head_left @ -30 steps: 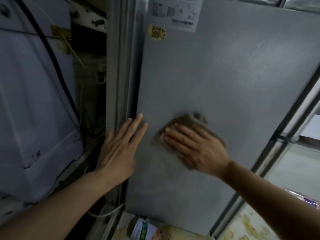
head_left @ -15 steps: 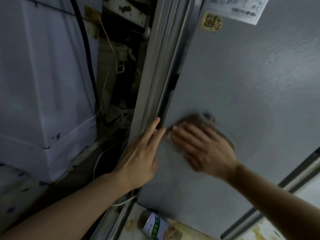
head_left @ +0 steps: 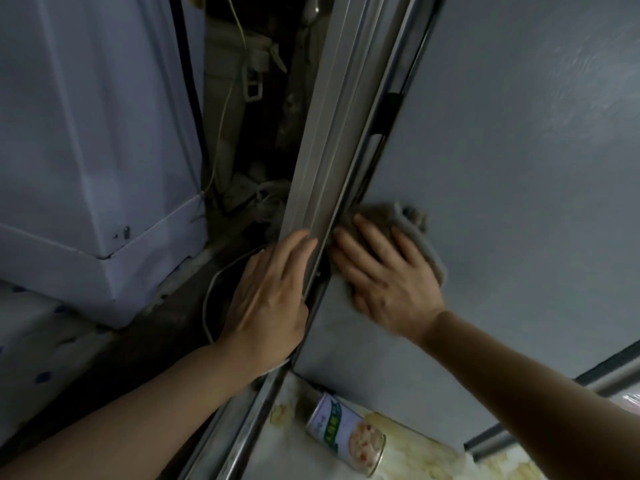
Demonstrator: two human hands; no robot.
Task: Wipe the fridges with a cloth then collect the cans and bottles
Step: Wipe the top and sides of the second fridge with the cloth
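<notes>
Head view looks down a grey fridge door [head_left: 502, 150] that fills the right half of the frame; its left edge runs diagonally from top centre down to the lower middle, bordered by a pale metal frame strip [head_left: 322, 140] just beside it; left of that strip lies a dark narrow gap [head_left: 256, 126] crowded with cords and clutter, and beyond it, at the left of the frame, stands a white appliance [head_left: 86, 133] with its corner jutting toward the centre; the right hand [head_left: 384, 271] lies flat with straight fingers on a grey-brown cloth [head_left: 408, 230], pressing it against the door right at the door's left edge, the cloth showing past the fingertips and along the upper right side of the hand; the left hand [head_left: 270, 289] rests with straight fingers on the metal strip, just beside the right hand, the two close but apart across the door edge; open door surface spreads up and right of the cloth; at the lower middle of the frame a labelled can [head_left: 346, 434] lies on its side on a pale patterned surface [head_left: 433, 459], below the door and well apart from both hands.
</notes>
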